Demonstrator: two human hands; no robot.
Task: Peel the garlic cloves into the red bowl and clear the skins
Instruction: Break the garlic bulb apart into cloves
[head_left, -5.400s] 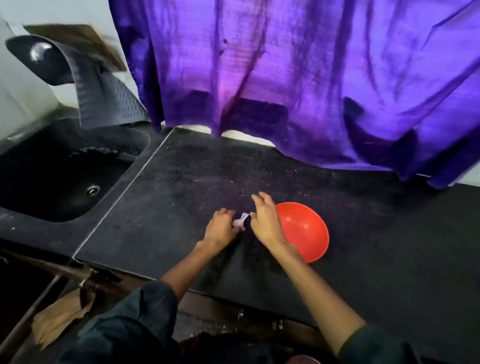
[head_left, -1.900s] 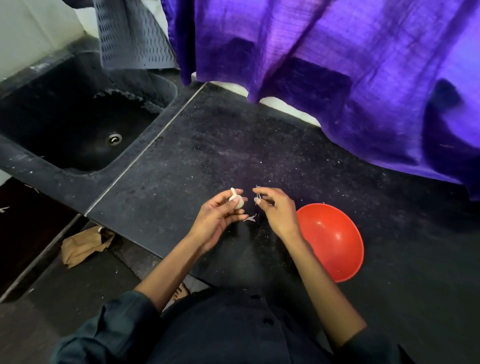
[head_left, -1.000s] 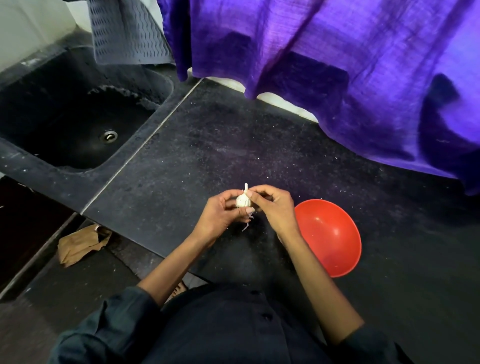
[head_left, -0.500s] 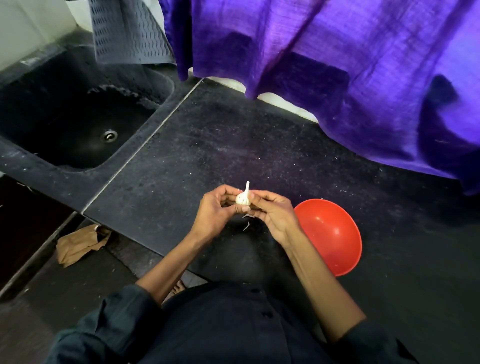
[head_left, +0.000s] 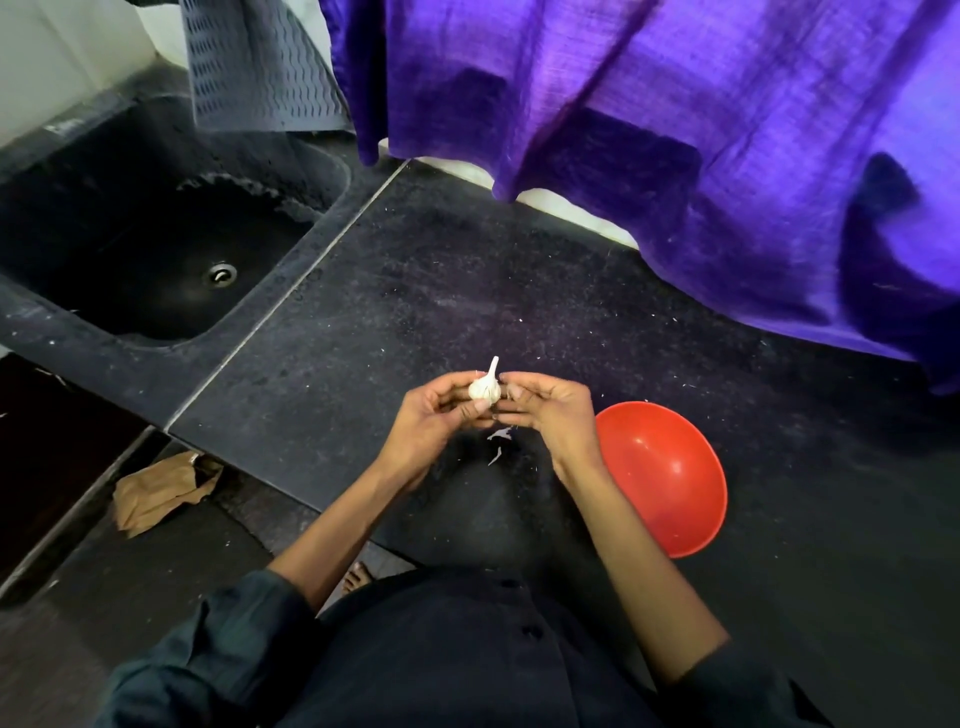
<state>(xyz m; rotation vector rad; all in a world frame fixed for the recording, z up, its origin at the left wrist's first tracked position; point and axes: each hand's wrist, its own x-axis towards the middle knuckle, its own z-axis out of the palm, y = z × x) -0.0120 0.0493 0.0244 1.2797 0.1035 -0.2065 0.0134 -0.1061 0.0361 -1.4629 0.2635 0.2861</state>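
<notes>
Dark tabletop (head_left: 363, 332), bowl (head_left: 662, 475) empty. I've brought my right hand (head_left: 550, 410) back; both it and left hand (head_left: 436, 421) pinch the garlic (head_left: 484, 387). Peeling barely begun.

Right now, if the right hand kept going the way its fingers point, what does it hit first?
The right hand points left toward the garlic bulb that its fingers already touch, so it meets the bulb at once, then the left hand gripping the far side. Depth looks matched.

A dark speckled stone counter (head_left: 415, 291) runs beside a black sink (head_left: 156, 244) with a metal drain (head_left: 222, 272). A purple curtain (head_left: 649, 130) hangs behind; a grey perforated mat (head_left: 254, 62) drapes over the sink's edge. Crumpled brown paper (head_left: 161, 488) lies on the floor.
</notes>
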